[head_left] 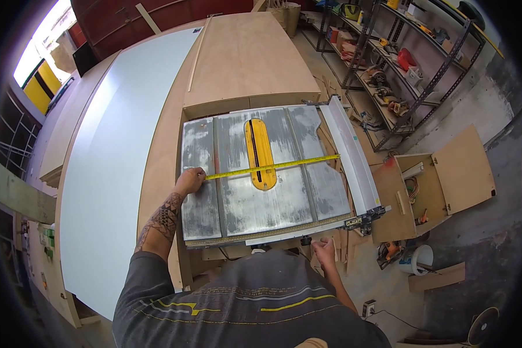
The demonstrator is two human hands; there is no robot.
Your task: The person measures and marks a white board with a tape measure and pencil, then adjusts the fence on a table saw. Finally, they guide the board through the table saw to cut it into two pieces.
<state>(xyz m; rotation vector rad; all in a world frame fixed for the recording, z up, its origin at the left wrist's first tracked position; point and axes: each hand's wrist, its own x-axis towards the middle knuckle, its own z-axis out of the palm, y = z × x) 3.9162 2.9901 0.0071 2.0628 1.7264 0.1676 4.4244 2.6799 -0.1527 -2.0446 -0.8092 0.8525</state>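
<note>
Currently, I have my left hand (191,181), left of the frame's centre, with its fingers closed on the left end of the tape (293,163). That tape spans the saw (261,210) mid-frame, passing over the yellow insert (263,148), with its right end just beside the fence (354,153). Below centre, my right hand (325,252) is loosely curled near the black knob (306,240); I cannot tell whether it grips anything. A white panel (119,156) fills the left.
</note>
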